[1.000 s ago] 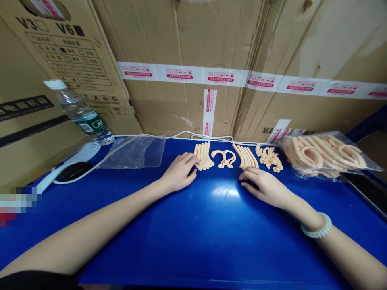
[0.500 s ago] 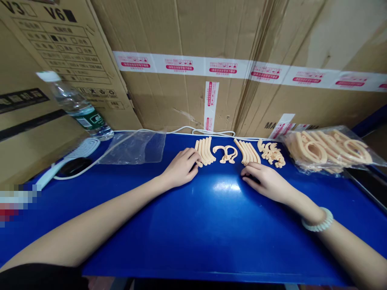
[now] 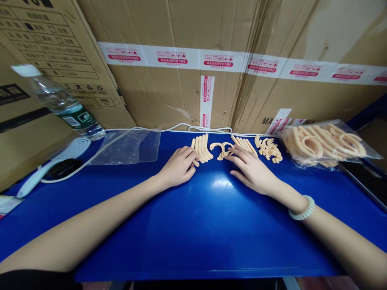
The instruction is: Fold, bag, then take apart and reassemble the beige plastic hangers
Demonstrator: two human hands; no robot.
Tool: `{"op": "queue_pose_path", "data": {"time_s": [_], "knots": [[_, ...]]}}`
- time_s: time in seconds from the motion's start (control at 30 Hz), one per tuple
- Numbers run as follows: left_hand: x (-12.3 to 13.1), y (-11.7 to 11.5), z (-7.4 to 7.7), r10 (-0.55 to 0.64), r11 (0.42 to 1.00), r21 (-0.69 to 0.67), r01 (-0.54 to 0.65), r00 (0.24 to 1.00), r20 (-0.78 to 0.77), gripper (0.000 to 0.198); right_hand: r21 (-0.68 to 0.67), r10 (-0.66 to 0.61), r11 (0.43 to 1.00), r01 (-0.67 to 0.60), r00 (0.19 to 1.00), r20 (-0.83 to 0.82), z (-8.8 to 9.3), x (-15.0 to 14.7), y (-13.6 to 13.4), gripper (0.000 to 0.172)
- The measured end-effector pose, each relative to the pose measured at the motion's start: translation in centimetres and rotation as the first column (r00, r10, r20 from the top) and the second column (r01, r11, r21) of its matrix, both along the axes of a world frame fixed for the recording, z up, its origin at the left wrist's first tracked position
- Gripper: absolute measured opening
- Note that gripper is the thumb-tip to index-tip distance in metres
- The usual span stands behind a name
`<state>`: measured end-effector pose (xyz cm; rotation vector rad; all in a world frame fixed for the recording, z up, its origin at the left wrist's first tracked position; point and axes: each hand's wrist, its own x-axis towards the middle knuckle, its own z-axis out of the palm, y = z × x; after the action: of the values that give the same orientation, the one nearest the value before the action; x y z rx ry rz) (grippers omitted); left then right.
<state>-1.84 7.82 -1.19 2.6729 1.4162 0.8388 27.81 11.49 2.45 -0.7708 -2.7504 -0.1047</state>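
My left hand [image 3: 180, 167] rests on the blue table with fingers loosely bent and the thumb apart. Its fingertips are at the near left side of a row of curved beige strips [image 3: 202, 149]; whether they touch is unclear. My right hand [image 3: 252, 169] is open, palm down, fingers stretched to the left. Those fingertips reach the hook-shaped beige pieces [image 3: 216, 146] in the middle and partly cover them. Behind that hand lies a second row of curved strips [image 3: 243, 143], its near end hidden. A pile of small curved beige pieces [image 3: 267, 150] sits further right.
A clear bag of beige parts [image 3: 326, 143] lies at the right. At the left are a flattened plastic bag [image 3: 128, 149], a water bottle [image 3: 65, 102], a pale hairbrush [image 3: 72, 149] and a black object [image 3: 63, 168]. A white cable [image 3: 175, 128] runs before cardboard boxes [image 3: 163, 88].
My right hand has moved left, from the near end of the right strips to the hooked pieces, and its fingers have stretched out. The left hand stays by the left strips. The view has shifted slightly.
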Motion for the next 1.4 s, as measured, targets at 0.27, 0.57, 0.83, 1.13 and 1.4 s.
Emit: {"op": "queue_pose_path", "data": {"time_s": [0.27,0.57,0.83,1.13,1.4], "knots": [[0.0,0.0,-0.1,-0.013,1.000,0.003,0.013,1.000,-0.001,0.019,-0.013,-0.008,1.000,0.009,0.999,0.037,-0.8,-0.1,0.7,0.045],[0.1,-0.2,0.2,-0.014,1.000,-0.006,0.014,1.000,-0.023,0.015,-0.045,0.075,0.996,-0.078,0.996,-0.052,-0.6,0.0,0.9,0.038],[0.4,-0.4,0.5,-0.011,0.994,0.106,0.011,1.000,0.006,0.008,-0.059,0.132,0.988,-0.145,0.974,-0.186,-0.2,0.7,0.1,0.029],[3.5,-4.2,1.6,-0.175,0.897,0.393,0.200,0.979,-0.101,0.021,-0.081,0.064,0.993,-0.091,0.954,-0.293,0.5,1.1,-2.1,0.023],[5.0,-5.2,1.0,-0.284,0.953,0.152,0.261,0.947,0.153,0.027,-0.155,-0.330,0.932,0.328,0.944,0.008,0.2,0.1,-3.6,0.029]]}}
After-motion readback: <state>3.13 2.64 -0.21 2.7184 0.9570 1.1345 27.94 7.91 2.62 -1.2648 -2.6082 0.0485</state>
